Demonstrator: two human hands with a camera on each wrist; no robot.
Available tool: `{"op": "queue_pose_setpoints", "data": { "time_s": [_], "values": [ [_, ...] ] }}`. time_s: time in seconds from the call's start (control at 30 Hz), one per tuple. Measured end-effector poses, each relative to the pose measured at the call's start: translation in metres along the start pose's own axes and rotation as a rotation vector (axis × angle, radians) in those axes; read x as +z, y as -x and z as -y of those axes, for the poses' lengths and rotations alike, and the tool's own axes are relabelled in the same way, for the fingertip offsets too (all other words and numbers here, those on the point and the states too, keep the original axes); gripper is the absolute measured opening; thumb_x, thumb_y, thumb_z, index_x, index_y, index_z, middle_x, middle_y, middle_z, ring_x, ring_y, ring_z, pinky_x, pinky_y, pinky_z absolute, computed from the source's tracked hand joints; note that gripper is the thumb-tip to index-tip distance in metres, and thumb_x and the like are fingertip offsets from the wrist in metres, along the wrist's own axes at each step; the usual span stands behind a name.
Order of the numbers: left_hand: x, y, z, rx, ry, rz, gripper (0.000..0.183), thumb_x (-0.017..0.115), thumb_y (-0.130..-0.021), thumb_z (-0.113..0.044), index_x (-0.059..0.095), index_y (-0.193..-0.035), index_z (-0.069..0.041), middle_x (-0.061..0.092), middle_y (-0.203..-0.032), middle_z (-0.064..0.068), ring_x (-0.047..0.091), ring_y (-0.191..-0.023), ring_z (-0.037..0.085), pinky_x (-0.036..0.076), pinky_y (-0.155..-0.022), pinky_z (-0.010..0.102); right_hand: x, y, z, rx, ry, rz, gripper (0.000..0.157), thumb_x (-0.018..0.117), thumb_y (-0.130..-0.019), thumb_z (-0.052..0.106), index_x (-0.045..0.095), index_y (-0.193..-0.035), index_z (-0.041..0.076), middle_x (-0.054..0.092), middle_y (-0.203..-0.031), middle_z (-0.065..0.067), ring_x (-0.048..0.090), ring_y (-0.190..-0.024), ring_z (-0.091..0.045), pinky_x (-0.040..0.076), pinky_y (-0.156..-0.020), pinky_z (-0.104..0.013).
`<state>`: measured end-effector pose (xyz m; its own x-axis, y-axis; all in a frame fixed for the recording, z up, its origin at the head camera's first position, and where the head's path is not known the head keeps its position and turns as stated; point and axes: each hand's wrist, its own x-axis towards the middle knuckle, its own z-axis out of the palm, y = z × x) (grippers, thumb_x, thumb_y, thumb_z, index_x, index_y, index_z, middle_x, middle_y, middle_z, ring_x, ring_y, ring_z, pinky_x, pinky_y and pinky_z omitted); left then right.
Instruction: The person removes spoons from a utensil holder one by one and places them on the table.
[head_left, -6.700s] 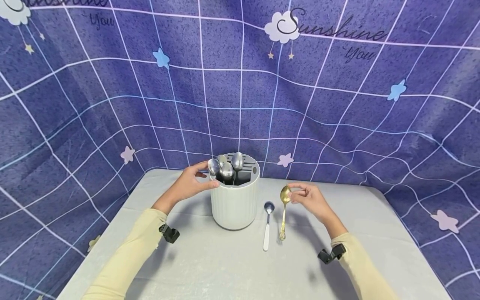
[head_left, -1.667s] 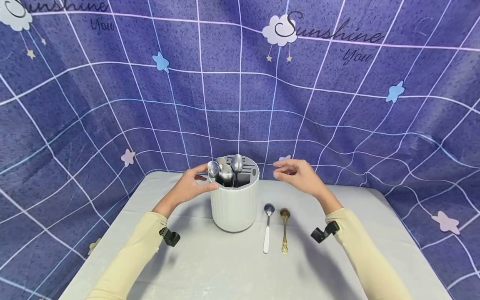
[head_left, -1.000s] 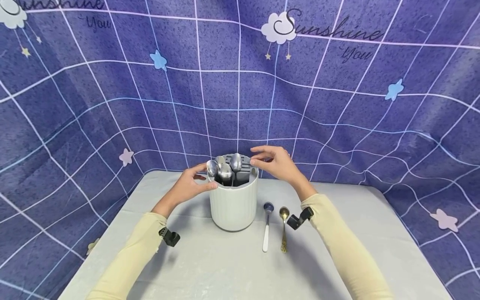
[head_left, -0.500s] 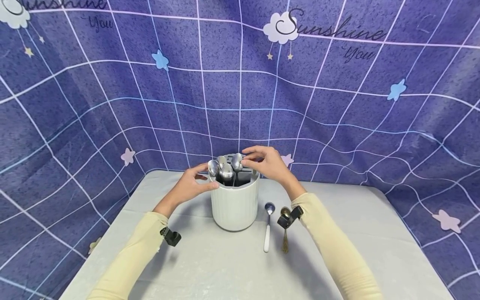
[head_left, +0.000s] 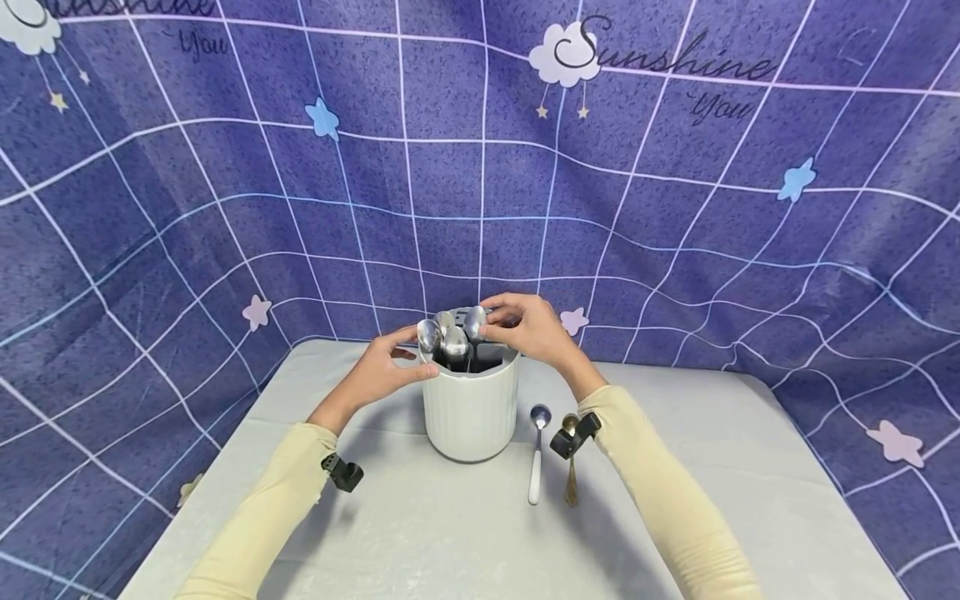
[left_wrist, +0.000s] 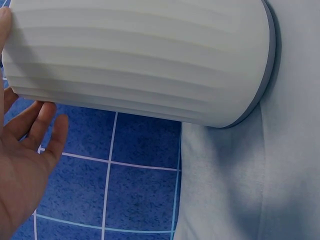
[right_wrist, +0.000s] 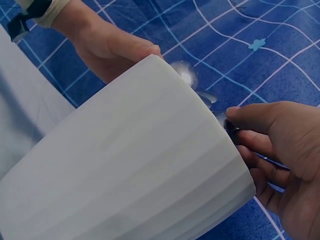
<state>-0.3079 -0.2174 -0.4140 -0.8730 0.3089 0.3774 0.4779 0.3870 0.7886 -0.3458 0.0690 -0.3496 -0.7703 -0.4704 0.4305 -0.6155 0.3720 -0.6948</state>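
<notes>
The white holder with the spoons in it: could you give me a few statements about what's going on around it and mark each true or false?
1. The left hand holds the side of the white ribbed holder. True.
2. The right hand lies flat on the table. False: it is up at the holder's rim, fingers pinching one of the silver spoons standing in it.
3. Two spoons lie on the grey table beside the holder: a white-handled spoon and a gold spoon. True.
4. The holder lies tipped on its side. False: it stands upright on the table.
5. The spoons in the holder stand bowl-end up. True.
</notes>
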Motion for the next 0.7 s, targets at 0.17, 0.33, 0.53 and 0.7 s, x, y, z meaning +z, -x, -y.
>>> {"op": "queue_pose_setpoints", "data": {
  "time_s": [0.17, 0.33, 0.53, 0.7],
  "values": [
    [0.0005, 0.0009, 0.0, 0.001, 0.007, 0.0, 0.07, 0.085, -0.085, -0.019, 0.054, -0.145, 0.0, 0.063, -0.137, 0.017, 0.057, -0.125, 0.031, 0.052, -0.104, 0.051, 0.001, 0.0012, 0.002, 0.016, -0.005, 0.014, 0.036, 0.084, -0.087, 0.018, 0.074, -0.121, 0.011, 0.079, -0.095, -0.003, 0.074, -0.089, -0.016, 0.059, -0.077, -0.03],
    [0.0005, 0.0016, -0.0003, -0.003, 0.005, -0.005, 0.071, 0.085, -0.084, -0.018, 0.054, -0.145, 0.0, 0.062, -0.138, 0.017, 0.057, -0.125, 0.031, 0.051, -0.104, 0.052, 0.0006, 0.0032, 0.0031, 0.028, -0.028, 0.017, 0.034, 0.083, -0.087, 0.016, 0.073, -0.12, 0.011, 0.079, -0.095, -0.004, 0.075, -0.089, -0.018, 0.06, -0.074, -0.029],
    [0.0005, 0.0012, 0.0006, -0.004, 0.007, -0.005, 0.07, 0.085, -0.085, -0.017, 0.054, -0.145, 0.0, 0.06, -0.141, 0.017, 0.057, -0.126, 0.03, 0.051, -0.104, 0.052, -0.0005, 0.0054, 0.0047, 0.031, -0.039, 0.016, 0.033, 0.082, -0.088, 0.014, 0.072, -0.12, 0.01, 0.079, -0.095, -0.006, 0.076, -0.086, -0.018, 0.061, -0.071, -0.028],
    [0.0005, 0.0021, -0.0018, 0.001, 0.003, -0.001, 0.071, 0.085, -0.085, -0.02, 0.053, -0.146, 0.001, 0.059, -0.143, 0.018, 0.056, -0.127, 0.031, 0.052, -0.104, 0.05, -0.0019, 0.008, 0.0061, 0.033, -0.057, 0.03, 0.034, 0.08, -0.089, 0.012, 0.07, -0.121, 0.008, 0.079, -0.093, -0.007, 0.075, -0.08, -0.017, 0.061, -0.067, -0.028]
  ]
}}
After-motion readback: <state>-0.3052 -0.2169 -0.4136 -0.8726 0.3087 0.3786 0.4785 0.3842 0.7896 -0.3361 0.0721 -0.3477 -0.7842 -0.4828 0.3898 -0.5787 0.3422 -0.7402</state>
